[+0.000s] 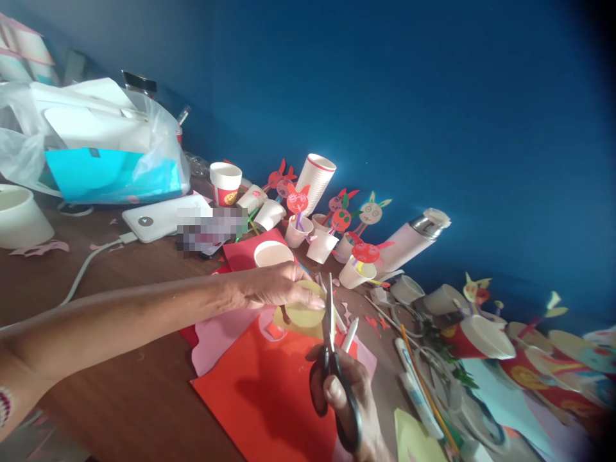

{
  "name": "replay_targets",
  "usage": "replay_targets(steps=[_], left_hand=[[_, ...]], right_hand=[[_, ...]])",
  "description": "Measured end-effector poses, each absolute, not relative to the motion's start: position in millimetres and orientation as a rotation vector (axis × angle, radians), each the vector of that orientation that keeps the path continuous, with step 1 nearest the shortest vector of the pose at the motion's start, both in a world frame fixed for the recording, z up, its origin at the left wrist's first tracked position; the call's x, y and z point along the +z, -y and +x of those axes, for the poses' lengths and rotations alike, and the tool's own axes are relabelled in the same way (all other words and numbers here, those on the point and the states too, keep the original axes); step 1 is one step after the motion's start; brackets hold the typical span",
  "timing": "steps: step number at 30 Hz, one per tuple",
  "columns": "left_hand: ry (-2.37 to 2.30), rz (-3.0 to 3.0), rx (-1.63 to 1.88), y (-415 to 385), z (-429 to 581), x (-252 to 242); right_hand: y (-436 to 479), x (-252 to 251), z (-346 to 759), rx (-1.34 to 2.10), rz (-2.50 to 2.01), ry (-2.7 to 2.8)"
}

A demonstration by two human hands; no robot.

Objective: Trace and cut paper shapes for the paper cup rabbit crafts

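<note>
My left hand (283, 287) pinches a pale yellow paper piece (308, 308) with a rounded outline, above the coloured sheets. In my right hand (353, 398) is a pair of scissors (329, 333) with black handles, my fingers through the loops. The blades point up and away, slightly parted, at the right edge of the yellow paper; whether they touch it I cannot tell. Under both hands lie a large orange-red paper sheet (274, 391) and pink paper (216, 340). A white paper cup (273, 254) stands just behind my left hand.
Paper cups bearing cut-paper animal faces (341, 220) stand along the blue wall, near a cup stack (315, 179) and a pale thermos (409, 244). Left are a plastic bag (163, 141) and a white power bank (163, 217) with cable. Pens (418, 398) and paper scraps (373, 322) lie right.
</note>
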State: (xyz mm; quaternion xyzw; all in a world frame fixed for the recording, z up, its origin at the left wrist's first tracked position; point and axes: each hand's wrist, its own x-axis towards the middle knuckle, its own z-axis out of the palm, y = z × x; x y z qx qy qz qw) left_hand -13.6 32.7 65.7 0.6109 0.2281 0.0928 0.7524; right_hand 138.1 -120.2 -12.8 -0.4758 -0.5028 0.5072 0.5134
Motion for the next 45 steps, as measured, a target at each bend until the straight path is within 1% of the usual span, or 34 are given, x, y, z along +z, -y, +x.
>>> replay_targets(steps=[4,12,25,45], left_hand=[[-0.504,1.317,0.237,-32,-13,67],[-0.542,1.386,0.194,-30,-13,68],[-0.524,1.370,0.191,-36,-12,57],[-0.540,1.472,0.131,-32,-18,70]], right_hand=[[120,-10,137,1.202,-1.143,1.247],[119,-3,135,1.088,-1.225,1.347],[121,-4,136,1.095,-1.266,1.329],[121,-6,137,1.138,-1.266,1.315]])
